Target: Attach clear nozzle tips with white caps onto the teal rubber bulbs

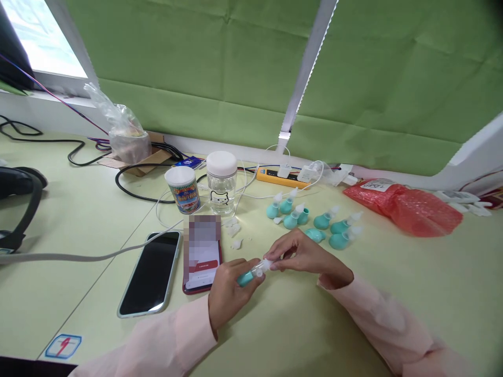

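Observation:
My left hand (233, 290) is wrapped round a teal bulb piece (245, 278) with a clear section at its upper end. The fingertips of my right hand (296, 254) pinch the white tip (265, 264) on that same piece, so both hands hold it between them. Behind my right hand stand several teal bulbs with pale tips, such as one bulb (322, 221). A teal bulb (314, 235) lies on its side among them. Small white pieces (233, 229) lie beyond my left hand.
Two phones, a black-screened one (151, 275) and a lit one (203, 256), lie left of my hands. Behind are a can (183, 191), a clear jar (222, 186), an orange power strip (275, 178) with cables, and a red bag (408, 207). A headset (31, 204) lies far left.

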Available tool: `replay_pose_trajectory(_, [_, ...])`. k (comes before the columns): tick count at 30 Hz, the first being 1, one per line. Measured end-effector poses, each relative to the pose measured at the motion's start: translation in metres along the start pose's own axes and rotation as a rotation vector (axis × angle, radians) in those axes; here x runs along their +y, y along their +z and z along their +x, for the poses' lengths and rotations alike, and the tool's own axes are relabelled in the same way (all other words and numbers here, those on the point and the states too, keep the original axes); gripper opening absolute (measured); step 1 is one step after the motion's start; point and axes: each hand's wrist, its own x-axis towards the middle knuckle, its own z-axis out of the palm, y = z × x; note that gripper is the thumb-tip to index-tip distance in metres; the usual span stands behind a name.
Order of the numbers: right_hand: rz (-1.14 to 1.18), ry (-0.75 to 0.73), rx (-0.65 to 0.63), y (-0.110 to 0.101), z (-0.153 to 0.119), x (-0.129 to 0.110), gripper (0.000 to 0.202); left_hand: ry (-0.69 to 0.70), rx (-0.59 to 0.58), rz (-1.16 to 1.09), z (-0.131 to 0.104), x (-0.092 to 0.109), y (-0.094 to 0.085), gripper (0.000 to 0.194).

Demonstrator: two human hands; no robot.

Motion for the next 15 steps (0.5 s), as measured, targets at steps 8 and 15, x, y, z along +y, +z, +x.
replay_pose_trajectory(8, [0.057,0.059,-0.090,-0.003,0.000,0.010,0.022,0.221,-0.013,0.246,-0.001,-0.008,0.002,0.024])
replay_pose_trajectory(15, [0.102,0.109,-0.130,-0.002,0.001,0.013,0.023,0.411,0.079,0.447,-0.003,-0.013,0.004,0.023])
